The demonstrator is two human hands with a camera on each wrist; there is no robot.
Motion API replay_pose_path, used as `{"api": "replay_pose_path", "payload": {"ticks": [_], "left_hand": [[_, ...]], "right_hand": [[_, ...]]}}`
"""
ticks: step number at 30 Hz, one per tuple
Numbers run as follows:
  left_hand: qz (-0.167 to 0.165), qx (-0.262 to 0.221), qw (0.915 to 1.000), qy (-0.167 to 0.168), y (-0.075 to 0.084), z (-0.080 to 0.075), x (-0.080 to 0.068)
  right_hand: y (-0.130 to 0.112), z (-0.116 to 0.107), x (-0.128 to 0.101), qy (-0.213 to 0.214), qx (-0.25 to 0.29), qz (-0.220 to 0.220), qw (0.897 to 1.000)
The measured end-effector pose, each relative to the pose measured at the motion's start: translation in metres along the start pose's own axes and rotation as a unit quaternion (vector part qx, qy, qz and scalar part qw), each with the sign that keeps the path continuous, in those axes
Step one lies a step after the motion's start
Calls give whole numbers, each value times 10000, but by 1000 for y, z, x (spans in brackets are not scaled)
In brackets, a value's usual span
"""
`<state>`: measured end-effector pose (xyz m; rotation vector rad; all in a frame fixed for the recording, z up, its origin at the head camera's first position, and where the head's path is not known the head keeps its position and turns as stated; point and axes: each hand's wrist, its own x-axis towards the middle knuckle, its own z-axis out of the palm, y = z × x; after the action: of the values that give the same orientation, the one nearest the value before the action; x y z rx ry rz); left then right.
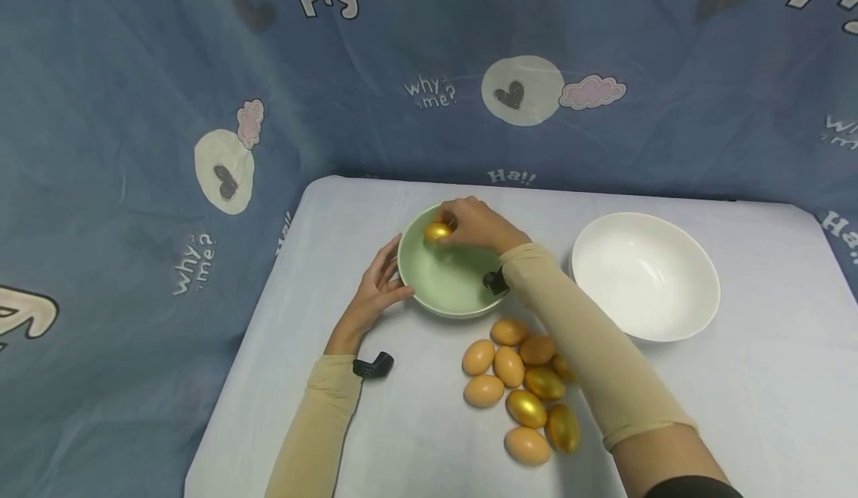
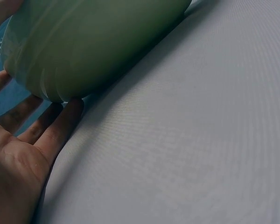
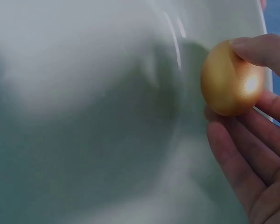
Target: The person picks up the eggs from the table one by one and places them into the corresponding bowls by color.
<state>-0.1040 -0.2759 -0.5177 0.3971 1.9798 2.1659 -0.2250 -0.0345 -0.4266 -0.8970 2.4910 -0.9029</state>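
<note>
In the head view my right hand (image 1: 479, 224) is over the pale green bowl (image 1: 445, 278), pinching a gold egg (image 1: 437, 232) near its far left side. The right wrist view shows the thumb on top of the shiny egg (image 3: 231, 79) and fingers of the right hand (image 3: 256, 140) beneath it, within the bowl. My left hand (image 1: 375, 289) touches the bowl's outer left side with spread, nearly straight fingers. From the left wrist, the fingertips of the left hand (image 2: 30, 135) meet the lower wall of the green bowl (image 2: 98, 46).
Several light-brown eggs (image 1: 479, 356) and gold eggs (image 1: 526, 409) lie grouped in front of the green bowl, some partly behind the right sleeve (image 1: 590, 342). A white bowl (image 1: 646, 275) stands to the right on the white tabletop (image 1: 415, 423). Blue printed cloth (image 1: 375, 126) hangs behind.
</note>
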Motion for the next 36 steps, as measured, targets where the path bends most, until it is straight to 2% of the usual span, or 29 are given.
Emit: {"api": "replay_pose_path", "payload": {"ticks": [10, 24, 31, 36], "left_hand": [[47, 77, 10000, -37, -2, 0, 0], [90, -28, 10000, -21, -1, 0, -1], [88, -21, 9999, -50, -3, 0, 0], [84, 49, 10000, -18, -2, 0, 0]], "right_hand": [[0, 10, 3, 31, -532, 216, 9983], [-1, 13, 7, -80, -605, 151, 9980], [-2, 6, 1, -232, -410, 300, 9984], [-5, -4, -4, -256, -72, 221, 9994]]}}
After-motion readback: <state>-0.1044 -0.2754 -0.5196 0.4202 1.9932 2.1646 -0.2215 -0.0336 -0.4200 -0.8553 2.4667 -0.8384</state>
